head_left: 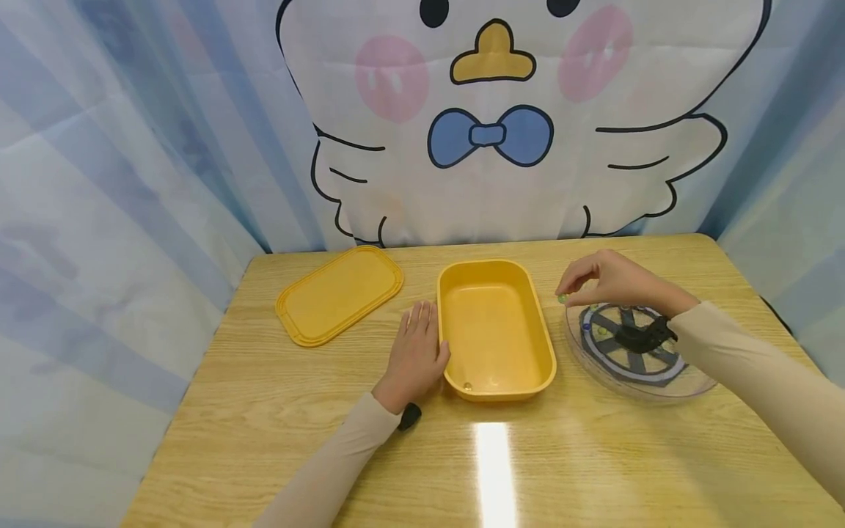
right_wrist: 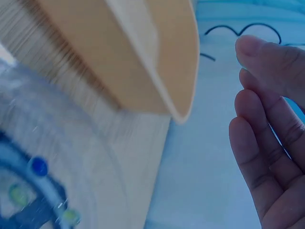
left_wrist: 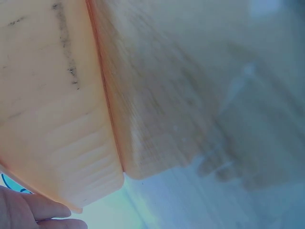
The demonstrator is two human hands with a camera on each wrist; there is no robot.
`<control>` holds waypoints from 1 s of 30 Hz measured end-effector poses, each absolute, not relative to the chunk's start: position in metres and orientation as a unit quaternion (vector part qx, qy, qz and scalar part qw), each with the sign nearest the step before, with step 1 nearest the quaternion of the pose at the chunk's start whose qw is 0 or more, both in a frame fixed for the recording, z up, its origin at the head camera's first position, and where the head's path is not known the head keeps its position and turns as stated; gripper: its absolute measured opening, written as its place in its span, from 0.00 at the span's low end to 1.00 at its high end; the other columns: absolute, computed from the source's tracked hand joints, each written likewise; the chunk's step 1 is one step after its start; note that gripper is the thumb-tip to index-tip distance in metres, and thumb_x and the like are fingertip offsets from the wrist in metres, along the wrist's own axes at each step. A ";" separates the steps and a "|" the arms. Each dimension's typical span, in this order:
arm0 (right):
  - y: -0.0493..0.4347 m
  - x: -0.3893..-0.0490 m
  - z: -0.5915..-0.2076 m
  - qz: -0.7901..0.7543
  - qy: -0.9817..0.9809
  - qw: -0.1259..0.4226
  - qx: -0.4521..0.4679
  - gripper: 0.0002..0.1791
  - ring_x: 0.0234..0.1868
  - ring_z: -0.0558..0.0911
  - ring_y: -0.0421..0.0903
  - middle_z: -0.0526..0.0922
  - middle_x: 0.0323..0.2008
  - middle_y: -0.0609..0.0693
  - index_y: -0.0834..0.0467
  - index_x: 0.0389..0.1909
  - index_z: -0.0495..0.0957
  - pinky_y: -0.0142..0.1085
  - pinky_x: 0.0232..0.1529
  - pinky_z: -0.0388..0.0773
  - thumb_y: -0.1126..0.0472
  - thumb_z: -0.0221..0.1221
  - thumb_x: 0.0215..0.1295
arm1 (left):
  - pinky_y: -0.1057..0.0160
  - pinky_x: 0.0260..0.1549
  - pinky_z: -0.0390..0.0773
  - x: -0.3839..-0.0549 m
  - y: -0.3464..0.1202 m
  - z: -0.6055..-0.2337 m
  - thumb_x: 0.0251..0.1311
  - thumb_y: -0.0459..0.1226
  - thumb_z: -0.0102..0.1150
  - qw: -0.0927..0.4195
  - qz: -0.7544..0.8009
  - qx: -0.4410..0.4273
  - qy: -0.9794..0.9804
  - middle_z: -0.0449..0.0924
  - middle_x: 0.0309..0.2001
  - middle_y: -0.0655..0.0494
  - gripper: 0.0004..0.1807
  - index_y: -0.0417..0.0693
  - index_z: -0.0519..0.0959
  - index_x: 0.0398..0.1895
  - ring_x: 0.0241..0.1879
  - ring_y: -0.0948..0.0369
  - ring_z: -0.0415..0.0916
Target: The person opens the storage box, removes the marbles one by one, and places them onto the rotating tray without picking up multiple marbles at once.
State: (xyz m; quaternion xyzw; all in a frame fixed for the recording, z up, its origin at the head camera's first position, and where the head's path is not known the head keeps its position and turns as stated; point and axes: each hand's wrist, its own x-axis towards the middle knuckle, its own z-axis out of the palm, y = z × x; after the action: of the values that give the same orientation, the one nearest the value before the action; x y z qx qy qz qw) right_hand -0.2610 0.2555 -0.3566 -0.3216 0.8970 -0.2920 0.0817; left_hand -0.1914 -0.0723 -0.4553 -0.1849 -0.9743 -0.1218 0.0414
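My left hand [head_left: 416, 356] lies with straight fingers along the left side of a yellow plastic container [head_left: 491, 323], thumb at its rim. A small clear marble [head_left: 467, 386] sits in the container's near left corner. At the right, my right hand [head_left: 610, 282] pinches a small greenish marble [head_left: 562, 298] between thumb and fingertips, above the far left edge of a clear round dish [head_left: 634, 396]. In the right wrist view the thumb hides most of that marble. A blue marble [right_wrist: 38, 166] and a green marble [right_wrist: 19, 194] show in the dish.
A flat yellow lid [head_left: 339, 297] lies on the wooden table [head_left: 264, 411] at the far left. Below the marbles in the dish shows a dark spoked wheel pattern [head_left: 637, 363]. A printed curtain [head_left: 488, 198] hangs right behind the table's back edge.
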 end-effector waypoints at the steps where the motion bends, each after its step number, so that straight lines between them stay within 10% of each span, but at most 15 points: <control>1: 0.261 -0.260 -0.358 -0.288 0.902 0.079 -0.313 0.05 0.33 0.80 0.33 0.86 0.34 0.44 0.50 0.31 0.86 0.37 0.40 0.81 0.62 0.68 0.52 | 0.49 0.72 0.47 -0.191 -0.072 -0.455 0.69 0.43 0.40 0.042 -0.122 -0.185 -0.974 0.52 0.72 0.37 0.34 0.33 0.51 0.71 0.74 0.47 0.46; 15: 0.324 -0.242 -0.401 -0.287 0.927 0.097 -0.222 0.08 0.28 0.80 0.31 0.86 0.33 0.50 0.58 0.35 0.86 0.30 0.26 0.78 0.63 0.67 0.53 | 0.49 0.72 0.46 -0.191 -0.072 -0.456 0.69 0.44 0.39 0.040 -0.122 -0.182 -0.975 0.51 0.72 0.38 0.34 0.33 0.50 0.71 0.74 0.47 0.46; 30: 0.346 -0.233 -0.432 -0.288 0.913 0.152 -0.245 0.07 0.29 0.79 0.31 0.84 0.31 0.49 0.60 0.33 0.84 0.28 0.31 0.79 0.65 0.66 0.51 | 0.49 0.72 0.45 -0.192 -0.072 -0.456 0.69 0.44 0.40 0.032 -0.129 -0.180 -0.975 0.50 0.72 0.39 0.34 0.33 0.50 0.72 0.74 0.47 0.44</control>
State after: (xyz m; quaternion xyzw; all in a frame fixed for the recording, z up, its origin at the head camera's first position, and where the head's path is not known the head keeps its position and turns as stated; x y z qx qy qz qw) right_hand -0.2332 0.3463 -0.4321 -0.2450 0.9132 -0.2882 0.1518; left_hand -0.1917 -0.0721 -0.4565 -0.1798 -0.9746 -0.1295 0.0316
